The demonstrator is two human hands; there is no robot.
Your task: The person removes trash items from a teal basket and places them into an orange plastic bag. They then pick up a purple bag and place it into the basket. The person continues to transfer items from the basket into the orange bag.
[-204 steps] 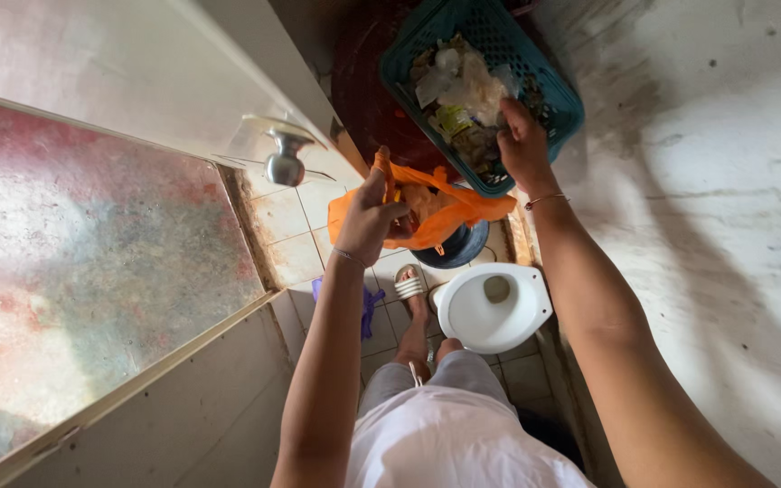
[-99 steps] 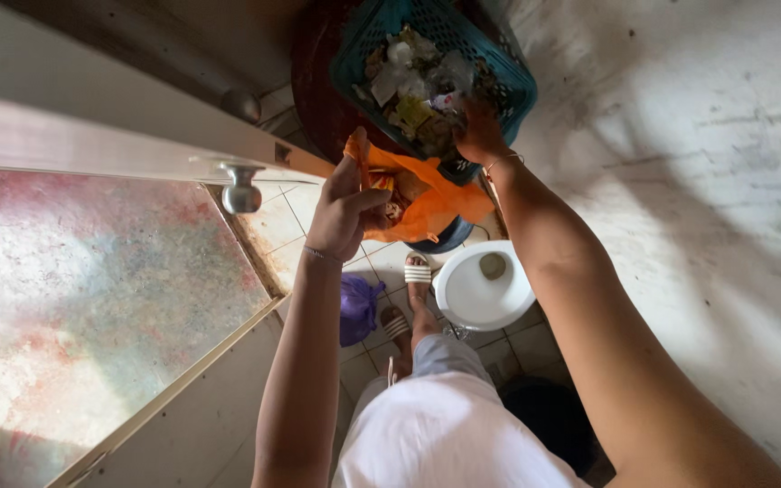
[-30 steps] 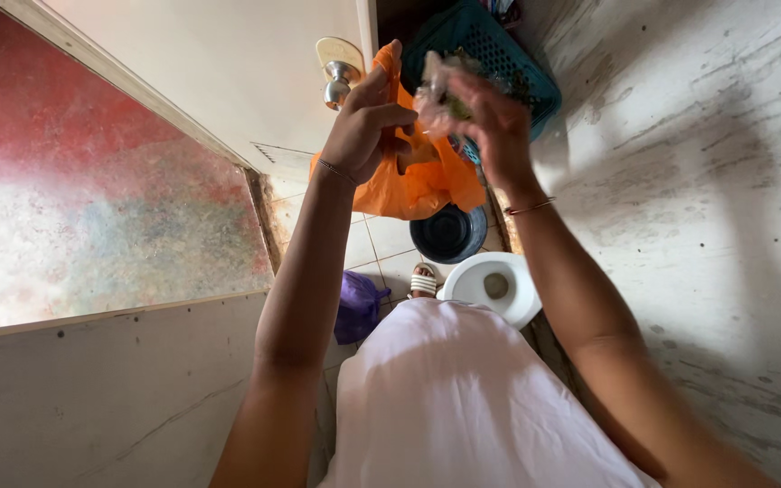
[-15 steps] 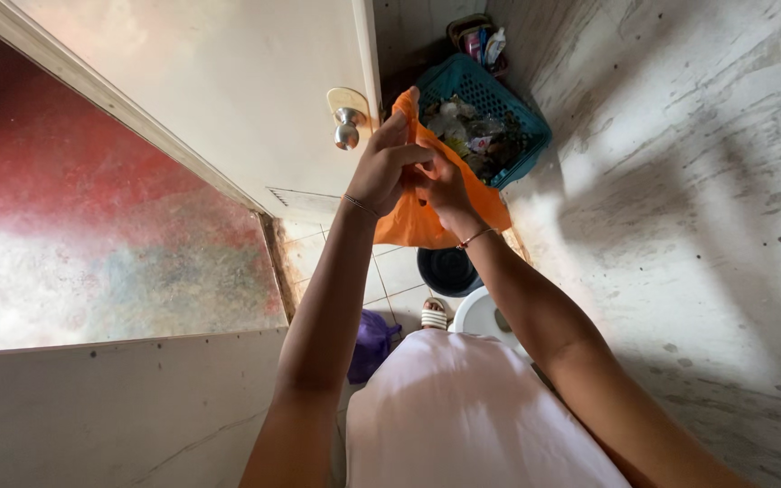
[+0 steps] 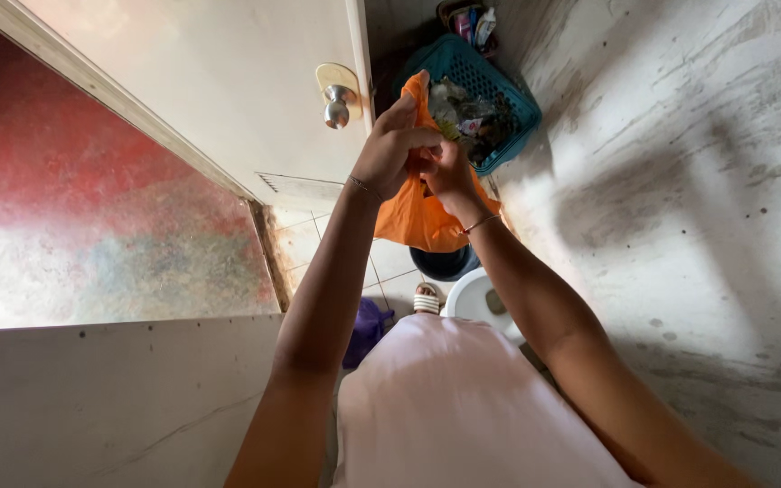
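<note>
In front of the door, the left hand is closed around the top edge of the orange bag, holding it up. The right hand presses against the bag's mouth, fingers curled into it; what they grip is hidden. The bag hangs just before the teal basket, above the dark bucket.

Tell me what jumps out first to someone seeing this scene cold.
The bright orange plastic bag at centre grabs the eye, gripped at its top by the left hand and the right hand. Just beyond, at the top, a teal plastic mesh basket sits heaped with scraps and wrappers. Left of the hands, a round metal doorknob stands out on the pale door, and a white bowl-shaped fixture shows on the tiled floor below.
</note>
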